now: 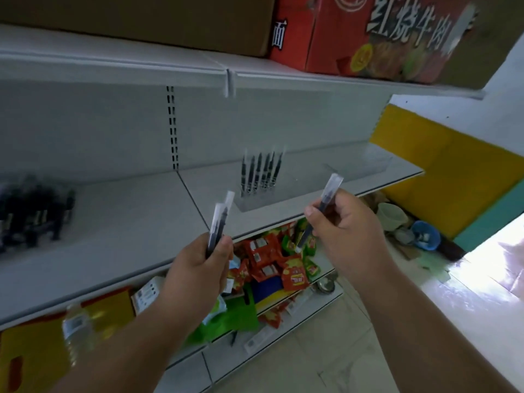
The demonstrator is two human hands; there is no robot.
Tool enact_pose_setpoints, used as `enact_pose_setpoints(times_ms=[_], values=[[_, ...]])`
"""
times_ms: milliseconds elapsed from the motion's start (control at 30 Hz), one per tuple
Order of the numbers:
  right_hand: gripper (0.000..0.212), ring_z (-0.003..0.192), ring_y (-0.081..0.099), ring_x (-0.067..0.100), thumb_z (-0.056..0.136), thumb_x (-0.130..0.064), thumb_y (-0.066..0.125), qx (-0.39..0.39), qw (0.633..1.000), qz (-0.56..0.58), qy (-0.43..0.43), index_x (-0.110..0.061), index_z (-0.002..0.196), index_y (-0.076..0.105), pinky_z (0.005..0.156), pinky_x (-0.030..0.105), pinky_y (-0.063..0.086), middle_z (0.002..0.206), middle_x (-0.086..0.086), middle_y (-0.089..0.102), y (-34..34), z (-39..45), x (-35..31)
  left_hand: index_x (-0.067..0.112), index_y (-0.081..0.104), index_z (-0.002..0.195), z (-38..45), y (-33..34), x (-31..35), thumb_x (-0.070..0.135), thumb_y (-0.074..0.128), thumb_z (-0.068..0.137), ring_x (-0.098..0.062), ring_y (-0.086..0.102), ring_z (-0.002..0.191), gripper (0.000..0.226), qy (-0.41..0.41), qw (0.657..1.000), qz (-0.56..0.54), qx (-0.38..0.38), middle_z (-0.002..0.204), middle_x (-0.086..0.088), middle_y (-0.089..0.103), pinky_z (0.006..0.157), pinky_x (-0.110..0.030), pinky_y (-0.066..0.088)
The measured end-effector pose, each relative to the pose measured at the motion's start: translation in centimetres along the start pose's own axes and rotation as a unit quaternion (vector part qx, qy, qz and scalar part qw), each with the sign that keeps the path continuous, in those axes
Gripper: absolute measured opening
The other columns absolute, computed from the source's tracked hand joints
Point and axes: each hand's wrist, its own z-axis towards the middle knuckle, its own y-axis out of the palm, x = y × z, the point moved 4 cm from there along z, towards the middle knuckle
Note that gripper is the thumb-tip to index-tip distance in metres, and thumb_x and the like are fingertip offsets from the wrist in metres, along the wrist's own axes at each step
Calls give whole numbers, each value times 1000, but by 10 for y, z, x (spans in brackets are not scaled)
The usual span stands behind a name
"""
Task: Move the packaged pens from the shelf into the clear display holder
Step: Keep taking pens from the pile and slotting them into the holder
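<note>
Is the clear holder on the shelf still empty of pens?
No, several pens already stand upright in the holder on the shelf.

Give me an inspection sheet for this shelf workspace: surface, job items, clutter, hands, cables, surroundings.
Surface: white middle shelf, mostly bare between the pen pile and the holder.
Job items: clear display holder on the shelf with several packaged pens standing upright in it; blurred pile of dark pens at the shelf's left end.
Clutter: red and green snack packets on the lower shelf; plastic bottle lower left.
Hands: left hand grips packaged pens, apparently two; right hand pinches one packaged pen in its fingers.
Cables: nothing seen.
Surroundings: red printed carton and brown carton on the top shelf; tiled floor; yellow wall panel.
</note>
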Motion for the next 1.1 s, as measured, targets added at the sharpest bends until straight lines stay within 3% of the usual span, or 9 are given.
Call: enact_pose_setpoints(times_ms=[100, 200, 267, 333, 467, 633, 800, 967, 1100], values=[[11, 70, 60, 0, 92, -37, 64, 6, 1000, 4, -15, -30, 83, 61, 58, 14, 45, 72, -16, 64, 2, 24, 16, 22, 45, 65, 22, 14, 4, 37, 48, 101, -17, 33, 46, 39, 10, 1000, 24, 11, 53, -2, 39, 50, -36, 31], [23, 71, 65, 16, 94, -47, 53, 26, 999, 25, -12, -26, 86, 59, 66, 42, 55, 75, -2, 65, 4, 44, 27, 23, 44, 60, 54, 27, 16, 36, 47, 101, -18, 33, 46, 43, 7, 999, 34, 4, 52, -2, 38, 50, -34, 30], [36, 71, 65, 24, 94, -54, 43, 35, 999, 40, -9, -21, 87, 57, 67, 51, 54, 77, 6, 66, 3, 57, 37, 25, 47, 57, 75, 40, 23, 34, 48, 102, -15, 32, 45, 46, -2, 1000, 11, -2, 52, 1, 38, 47, -29, 28], [36, 73, 65, 26, 98, -49, 42, 31, 999, 43, -5, -18, 89, 56, 67, 53, 54, 77, 7, 66, 2, 71, 49, 29, 50, 54, 88, 53, 27, 33, 48, 102, -13, 30, 46, 48, -11, 1000, -10, -2, 52, 5, 36, 46, -26, 27], [25, 74, 65, 28, 100, -40, 47, 23, 998, 49, -29, -18, 91, 56, 67, 48, 53, 78, 9, 66, -4, 111, 60, 26, 46, 58, 101, 69, 25, 32, 48, 101, -14, 28, 49, 43, -19, 1000, -18, -1, 55, 3, 33, 46, -25, 26], [21, 72, 65, 20, 96, -31, 59, -7, 993, 48, -107, -13, 86, 57, 67, 40, 52, 75, 5, 66, 17, 175, 65, 18, 39, 69, 122, 81, 26, 26, 46, 102, -12, 23, 48, 35, -17, 995, -67, 73, 55, 4, 30, 42, -22, 24], [15, 73, 61, 5, 96, -31, 57, -108, 976, 30, -184, -23, 85, 54, 65, 21, 48, 80, -8, 66, 46, 229, 72, 25, 44, 60, 127, 96, 15, 28, 49, 100, -15, 26, 50, 41, -18, 981, -67, 183, 57, 2, 34, 48, -29, 25], [17, 76, 63, 12, 98, -31, 53, -189, 952, 56, -235, -15, 93, 56, 73, 32, 54, 85, -3, 66, 66, 244, 77, 22, 46, 62, 118, 115, 6, 25, 50, 101, -14, 27, 51, 39, -27, 956, -105, 271, 59, 1, 34, 50, -30, 23], [20, 66, 54, 5, 99, -34, 52, -225, 932, 5, -285, -16, 94, 56, 60, 22, 44, 77, -5, 60, 63, 254, 75, 25, 53, 59, 114, 132, 3, 24, 50, 101, -13, 29, 52, 42, -47, 950, -126, 283, 61, 0, 36, 46, -27, 27]])
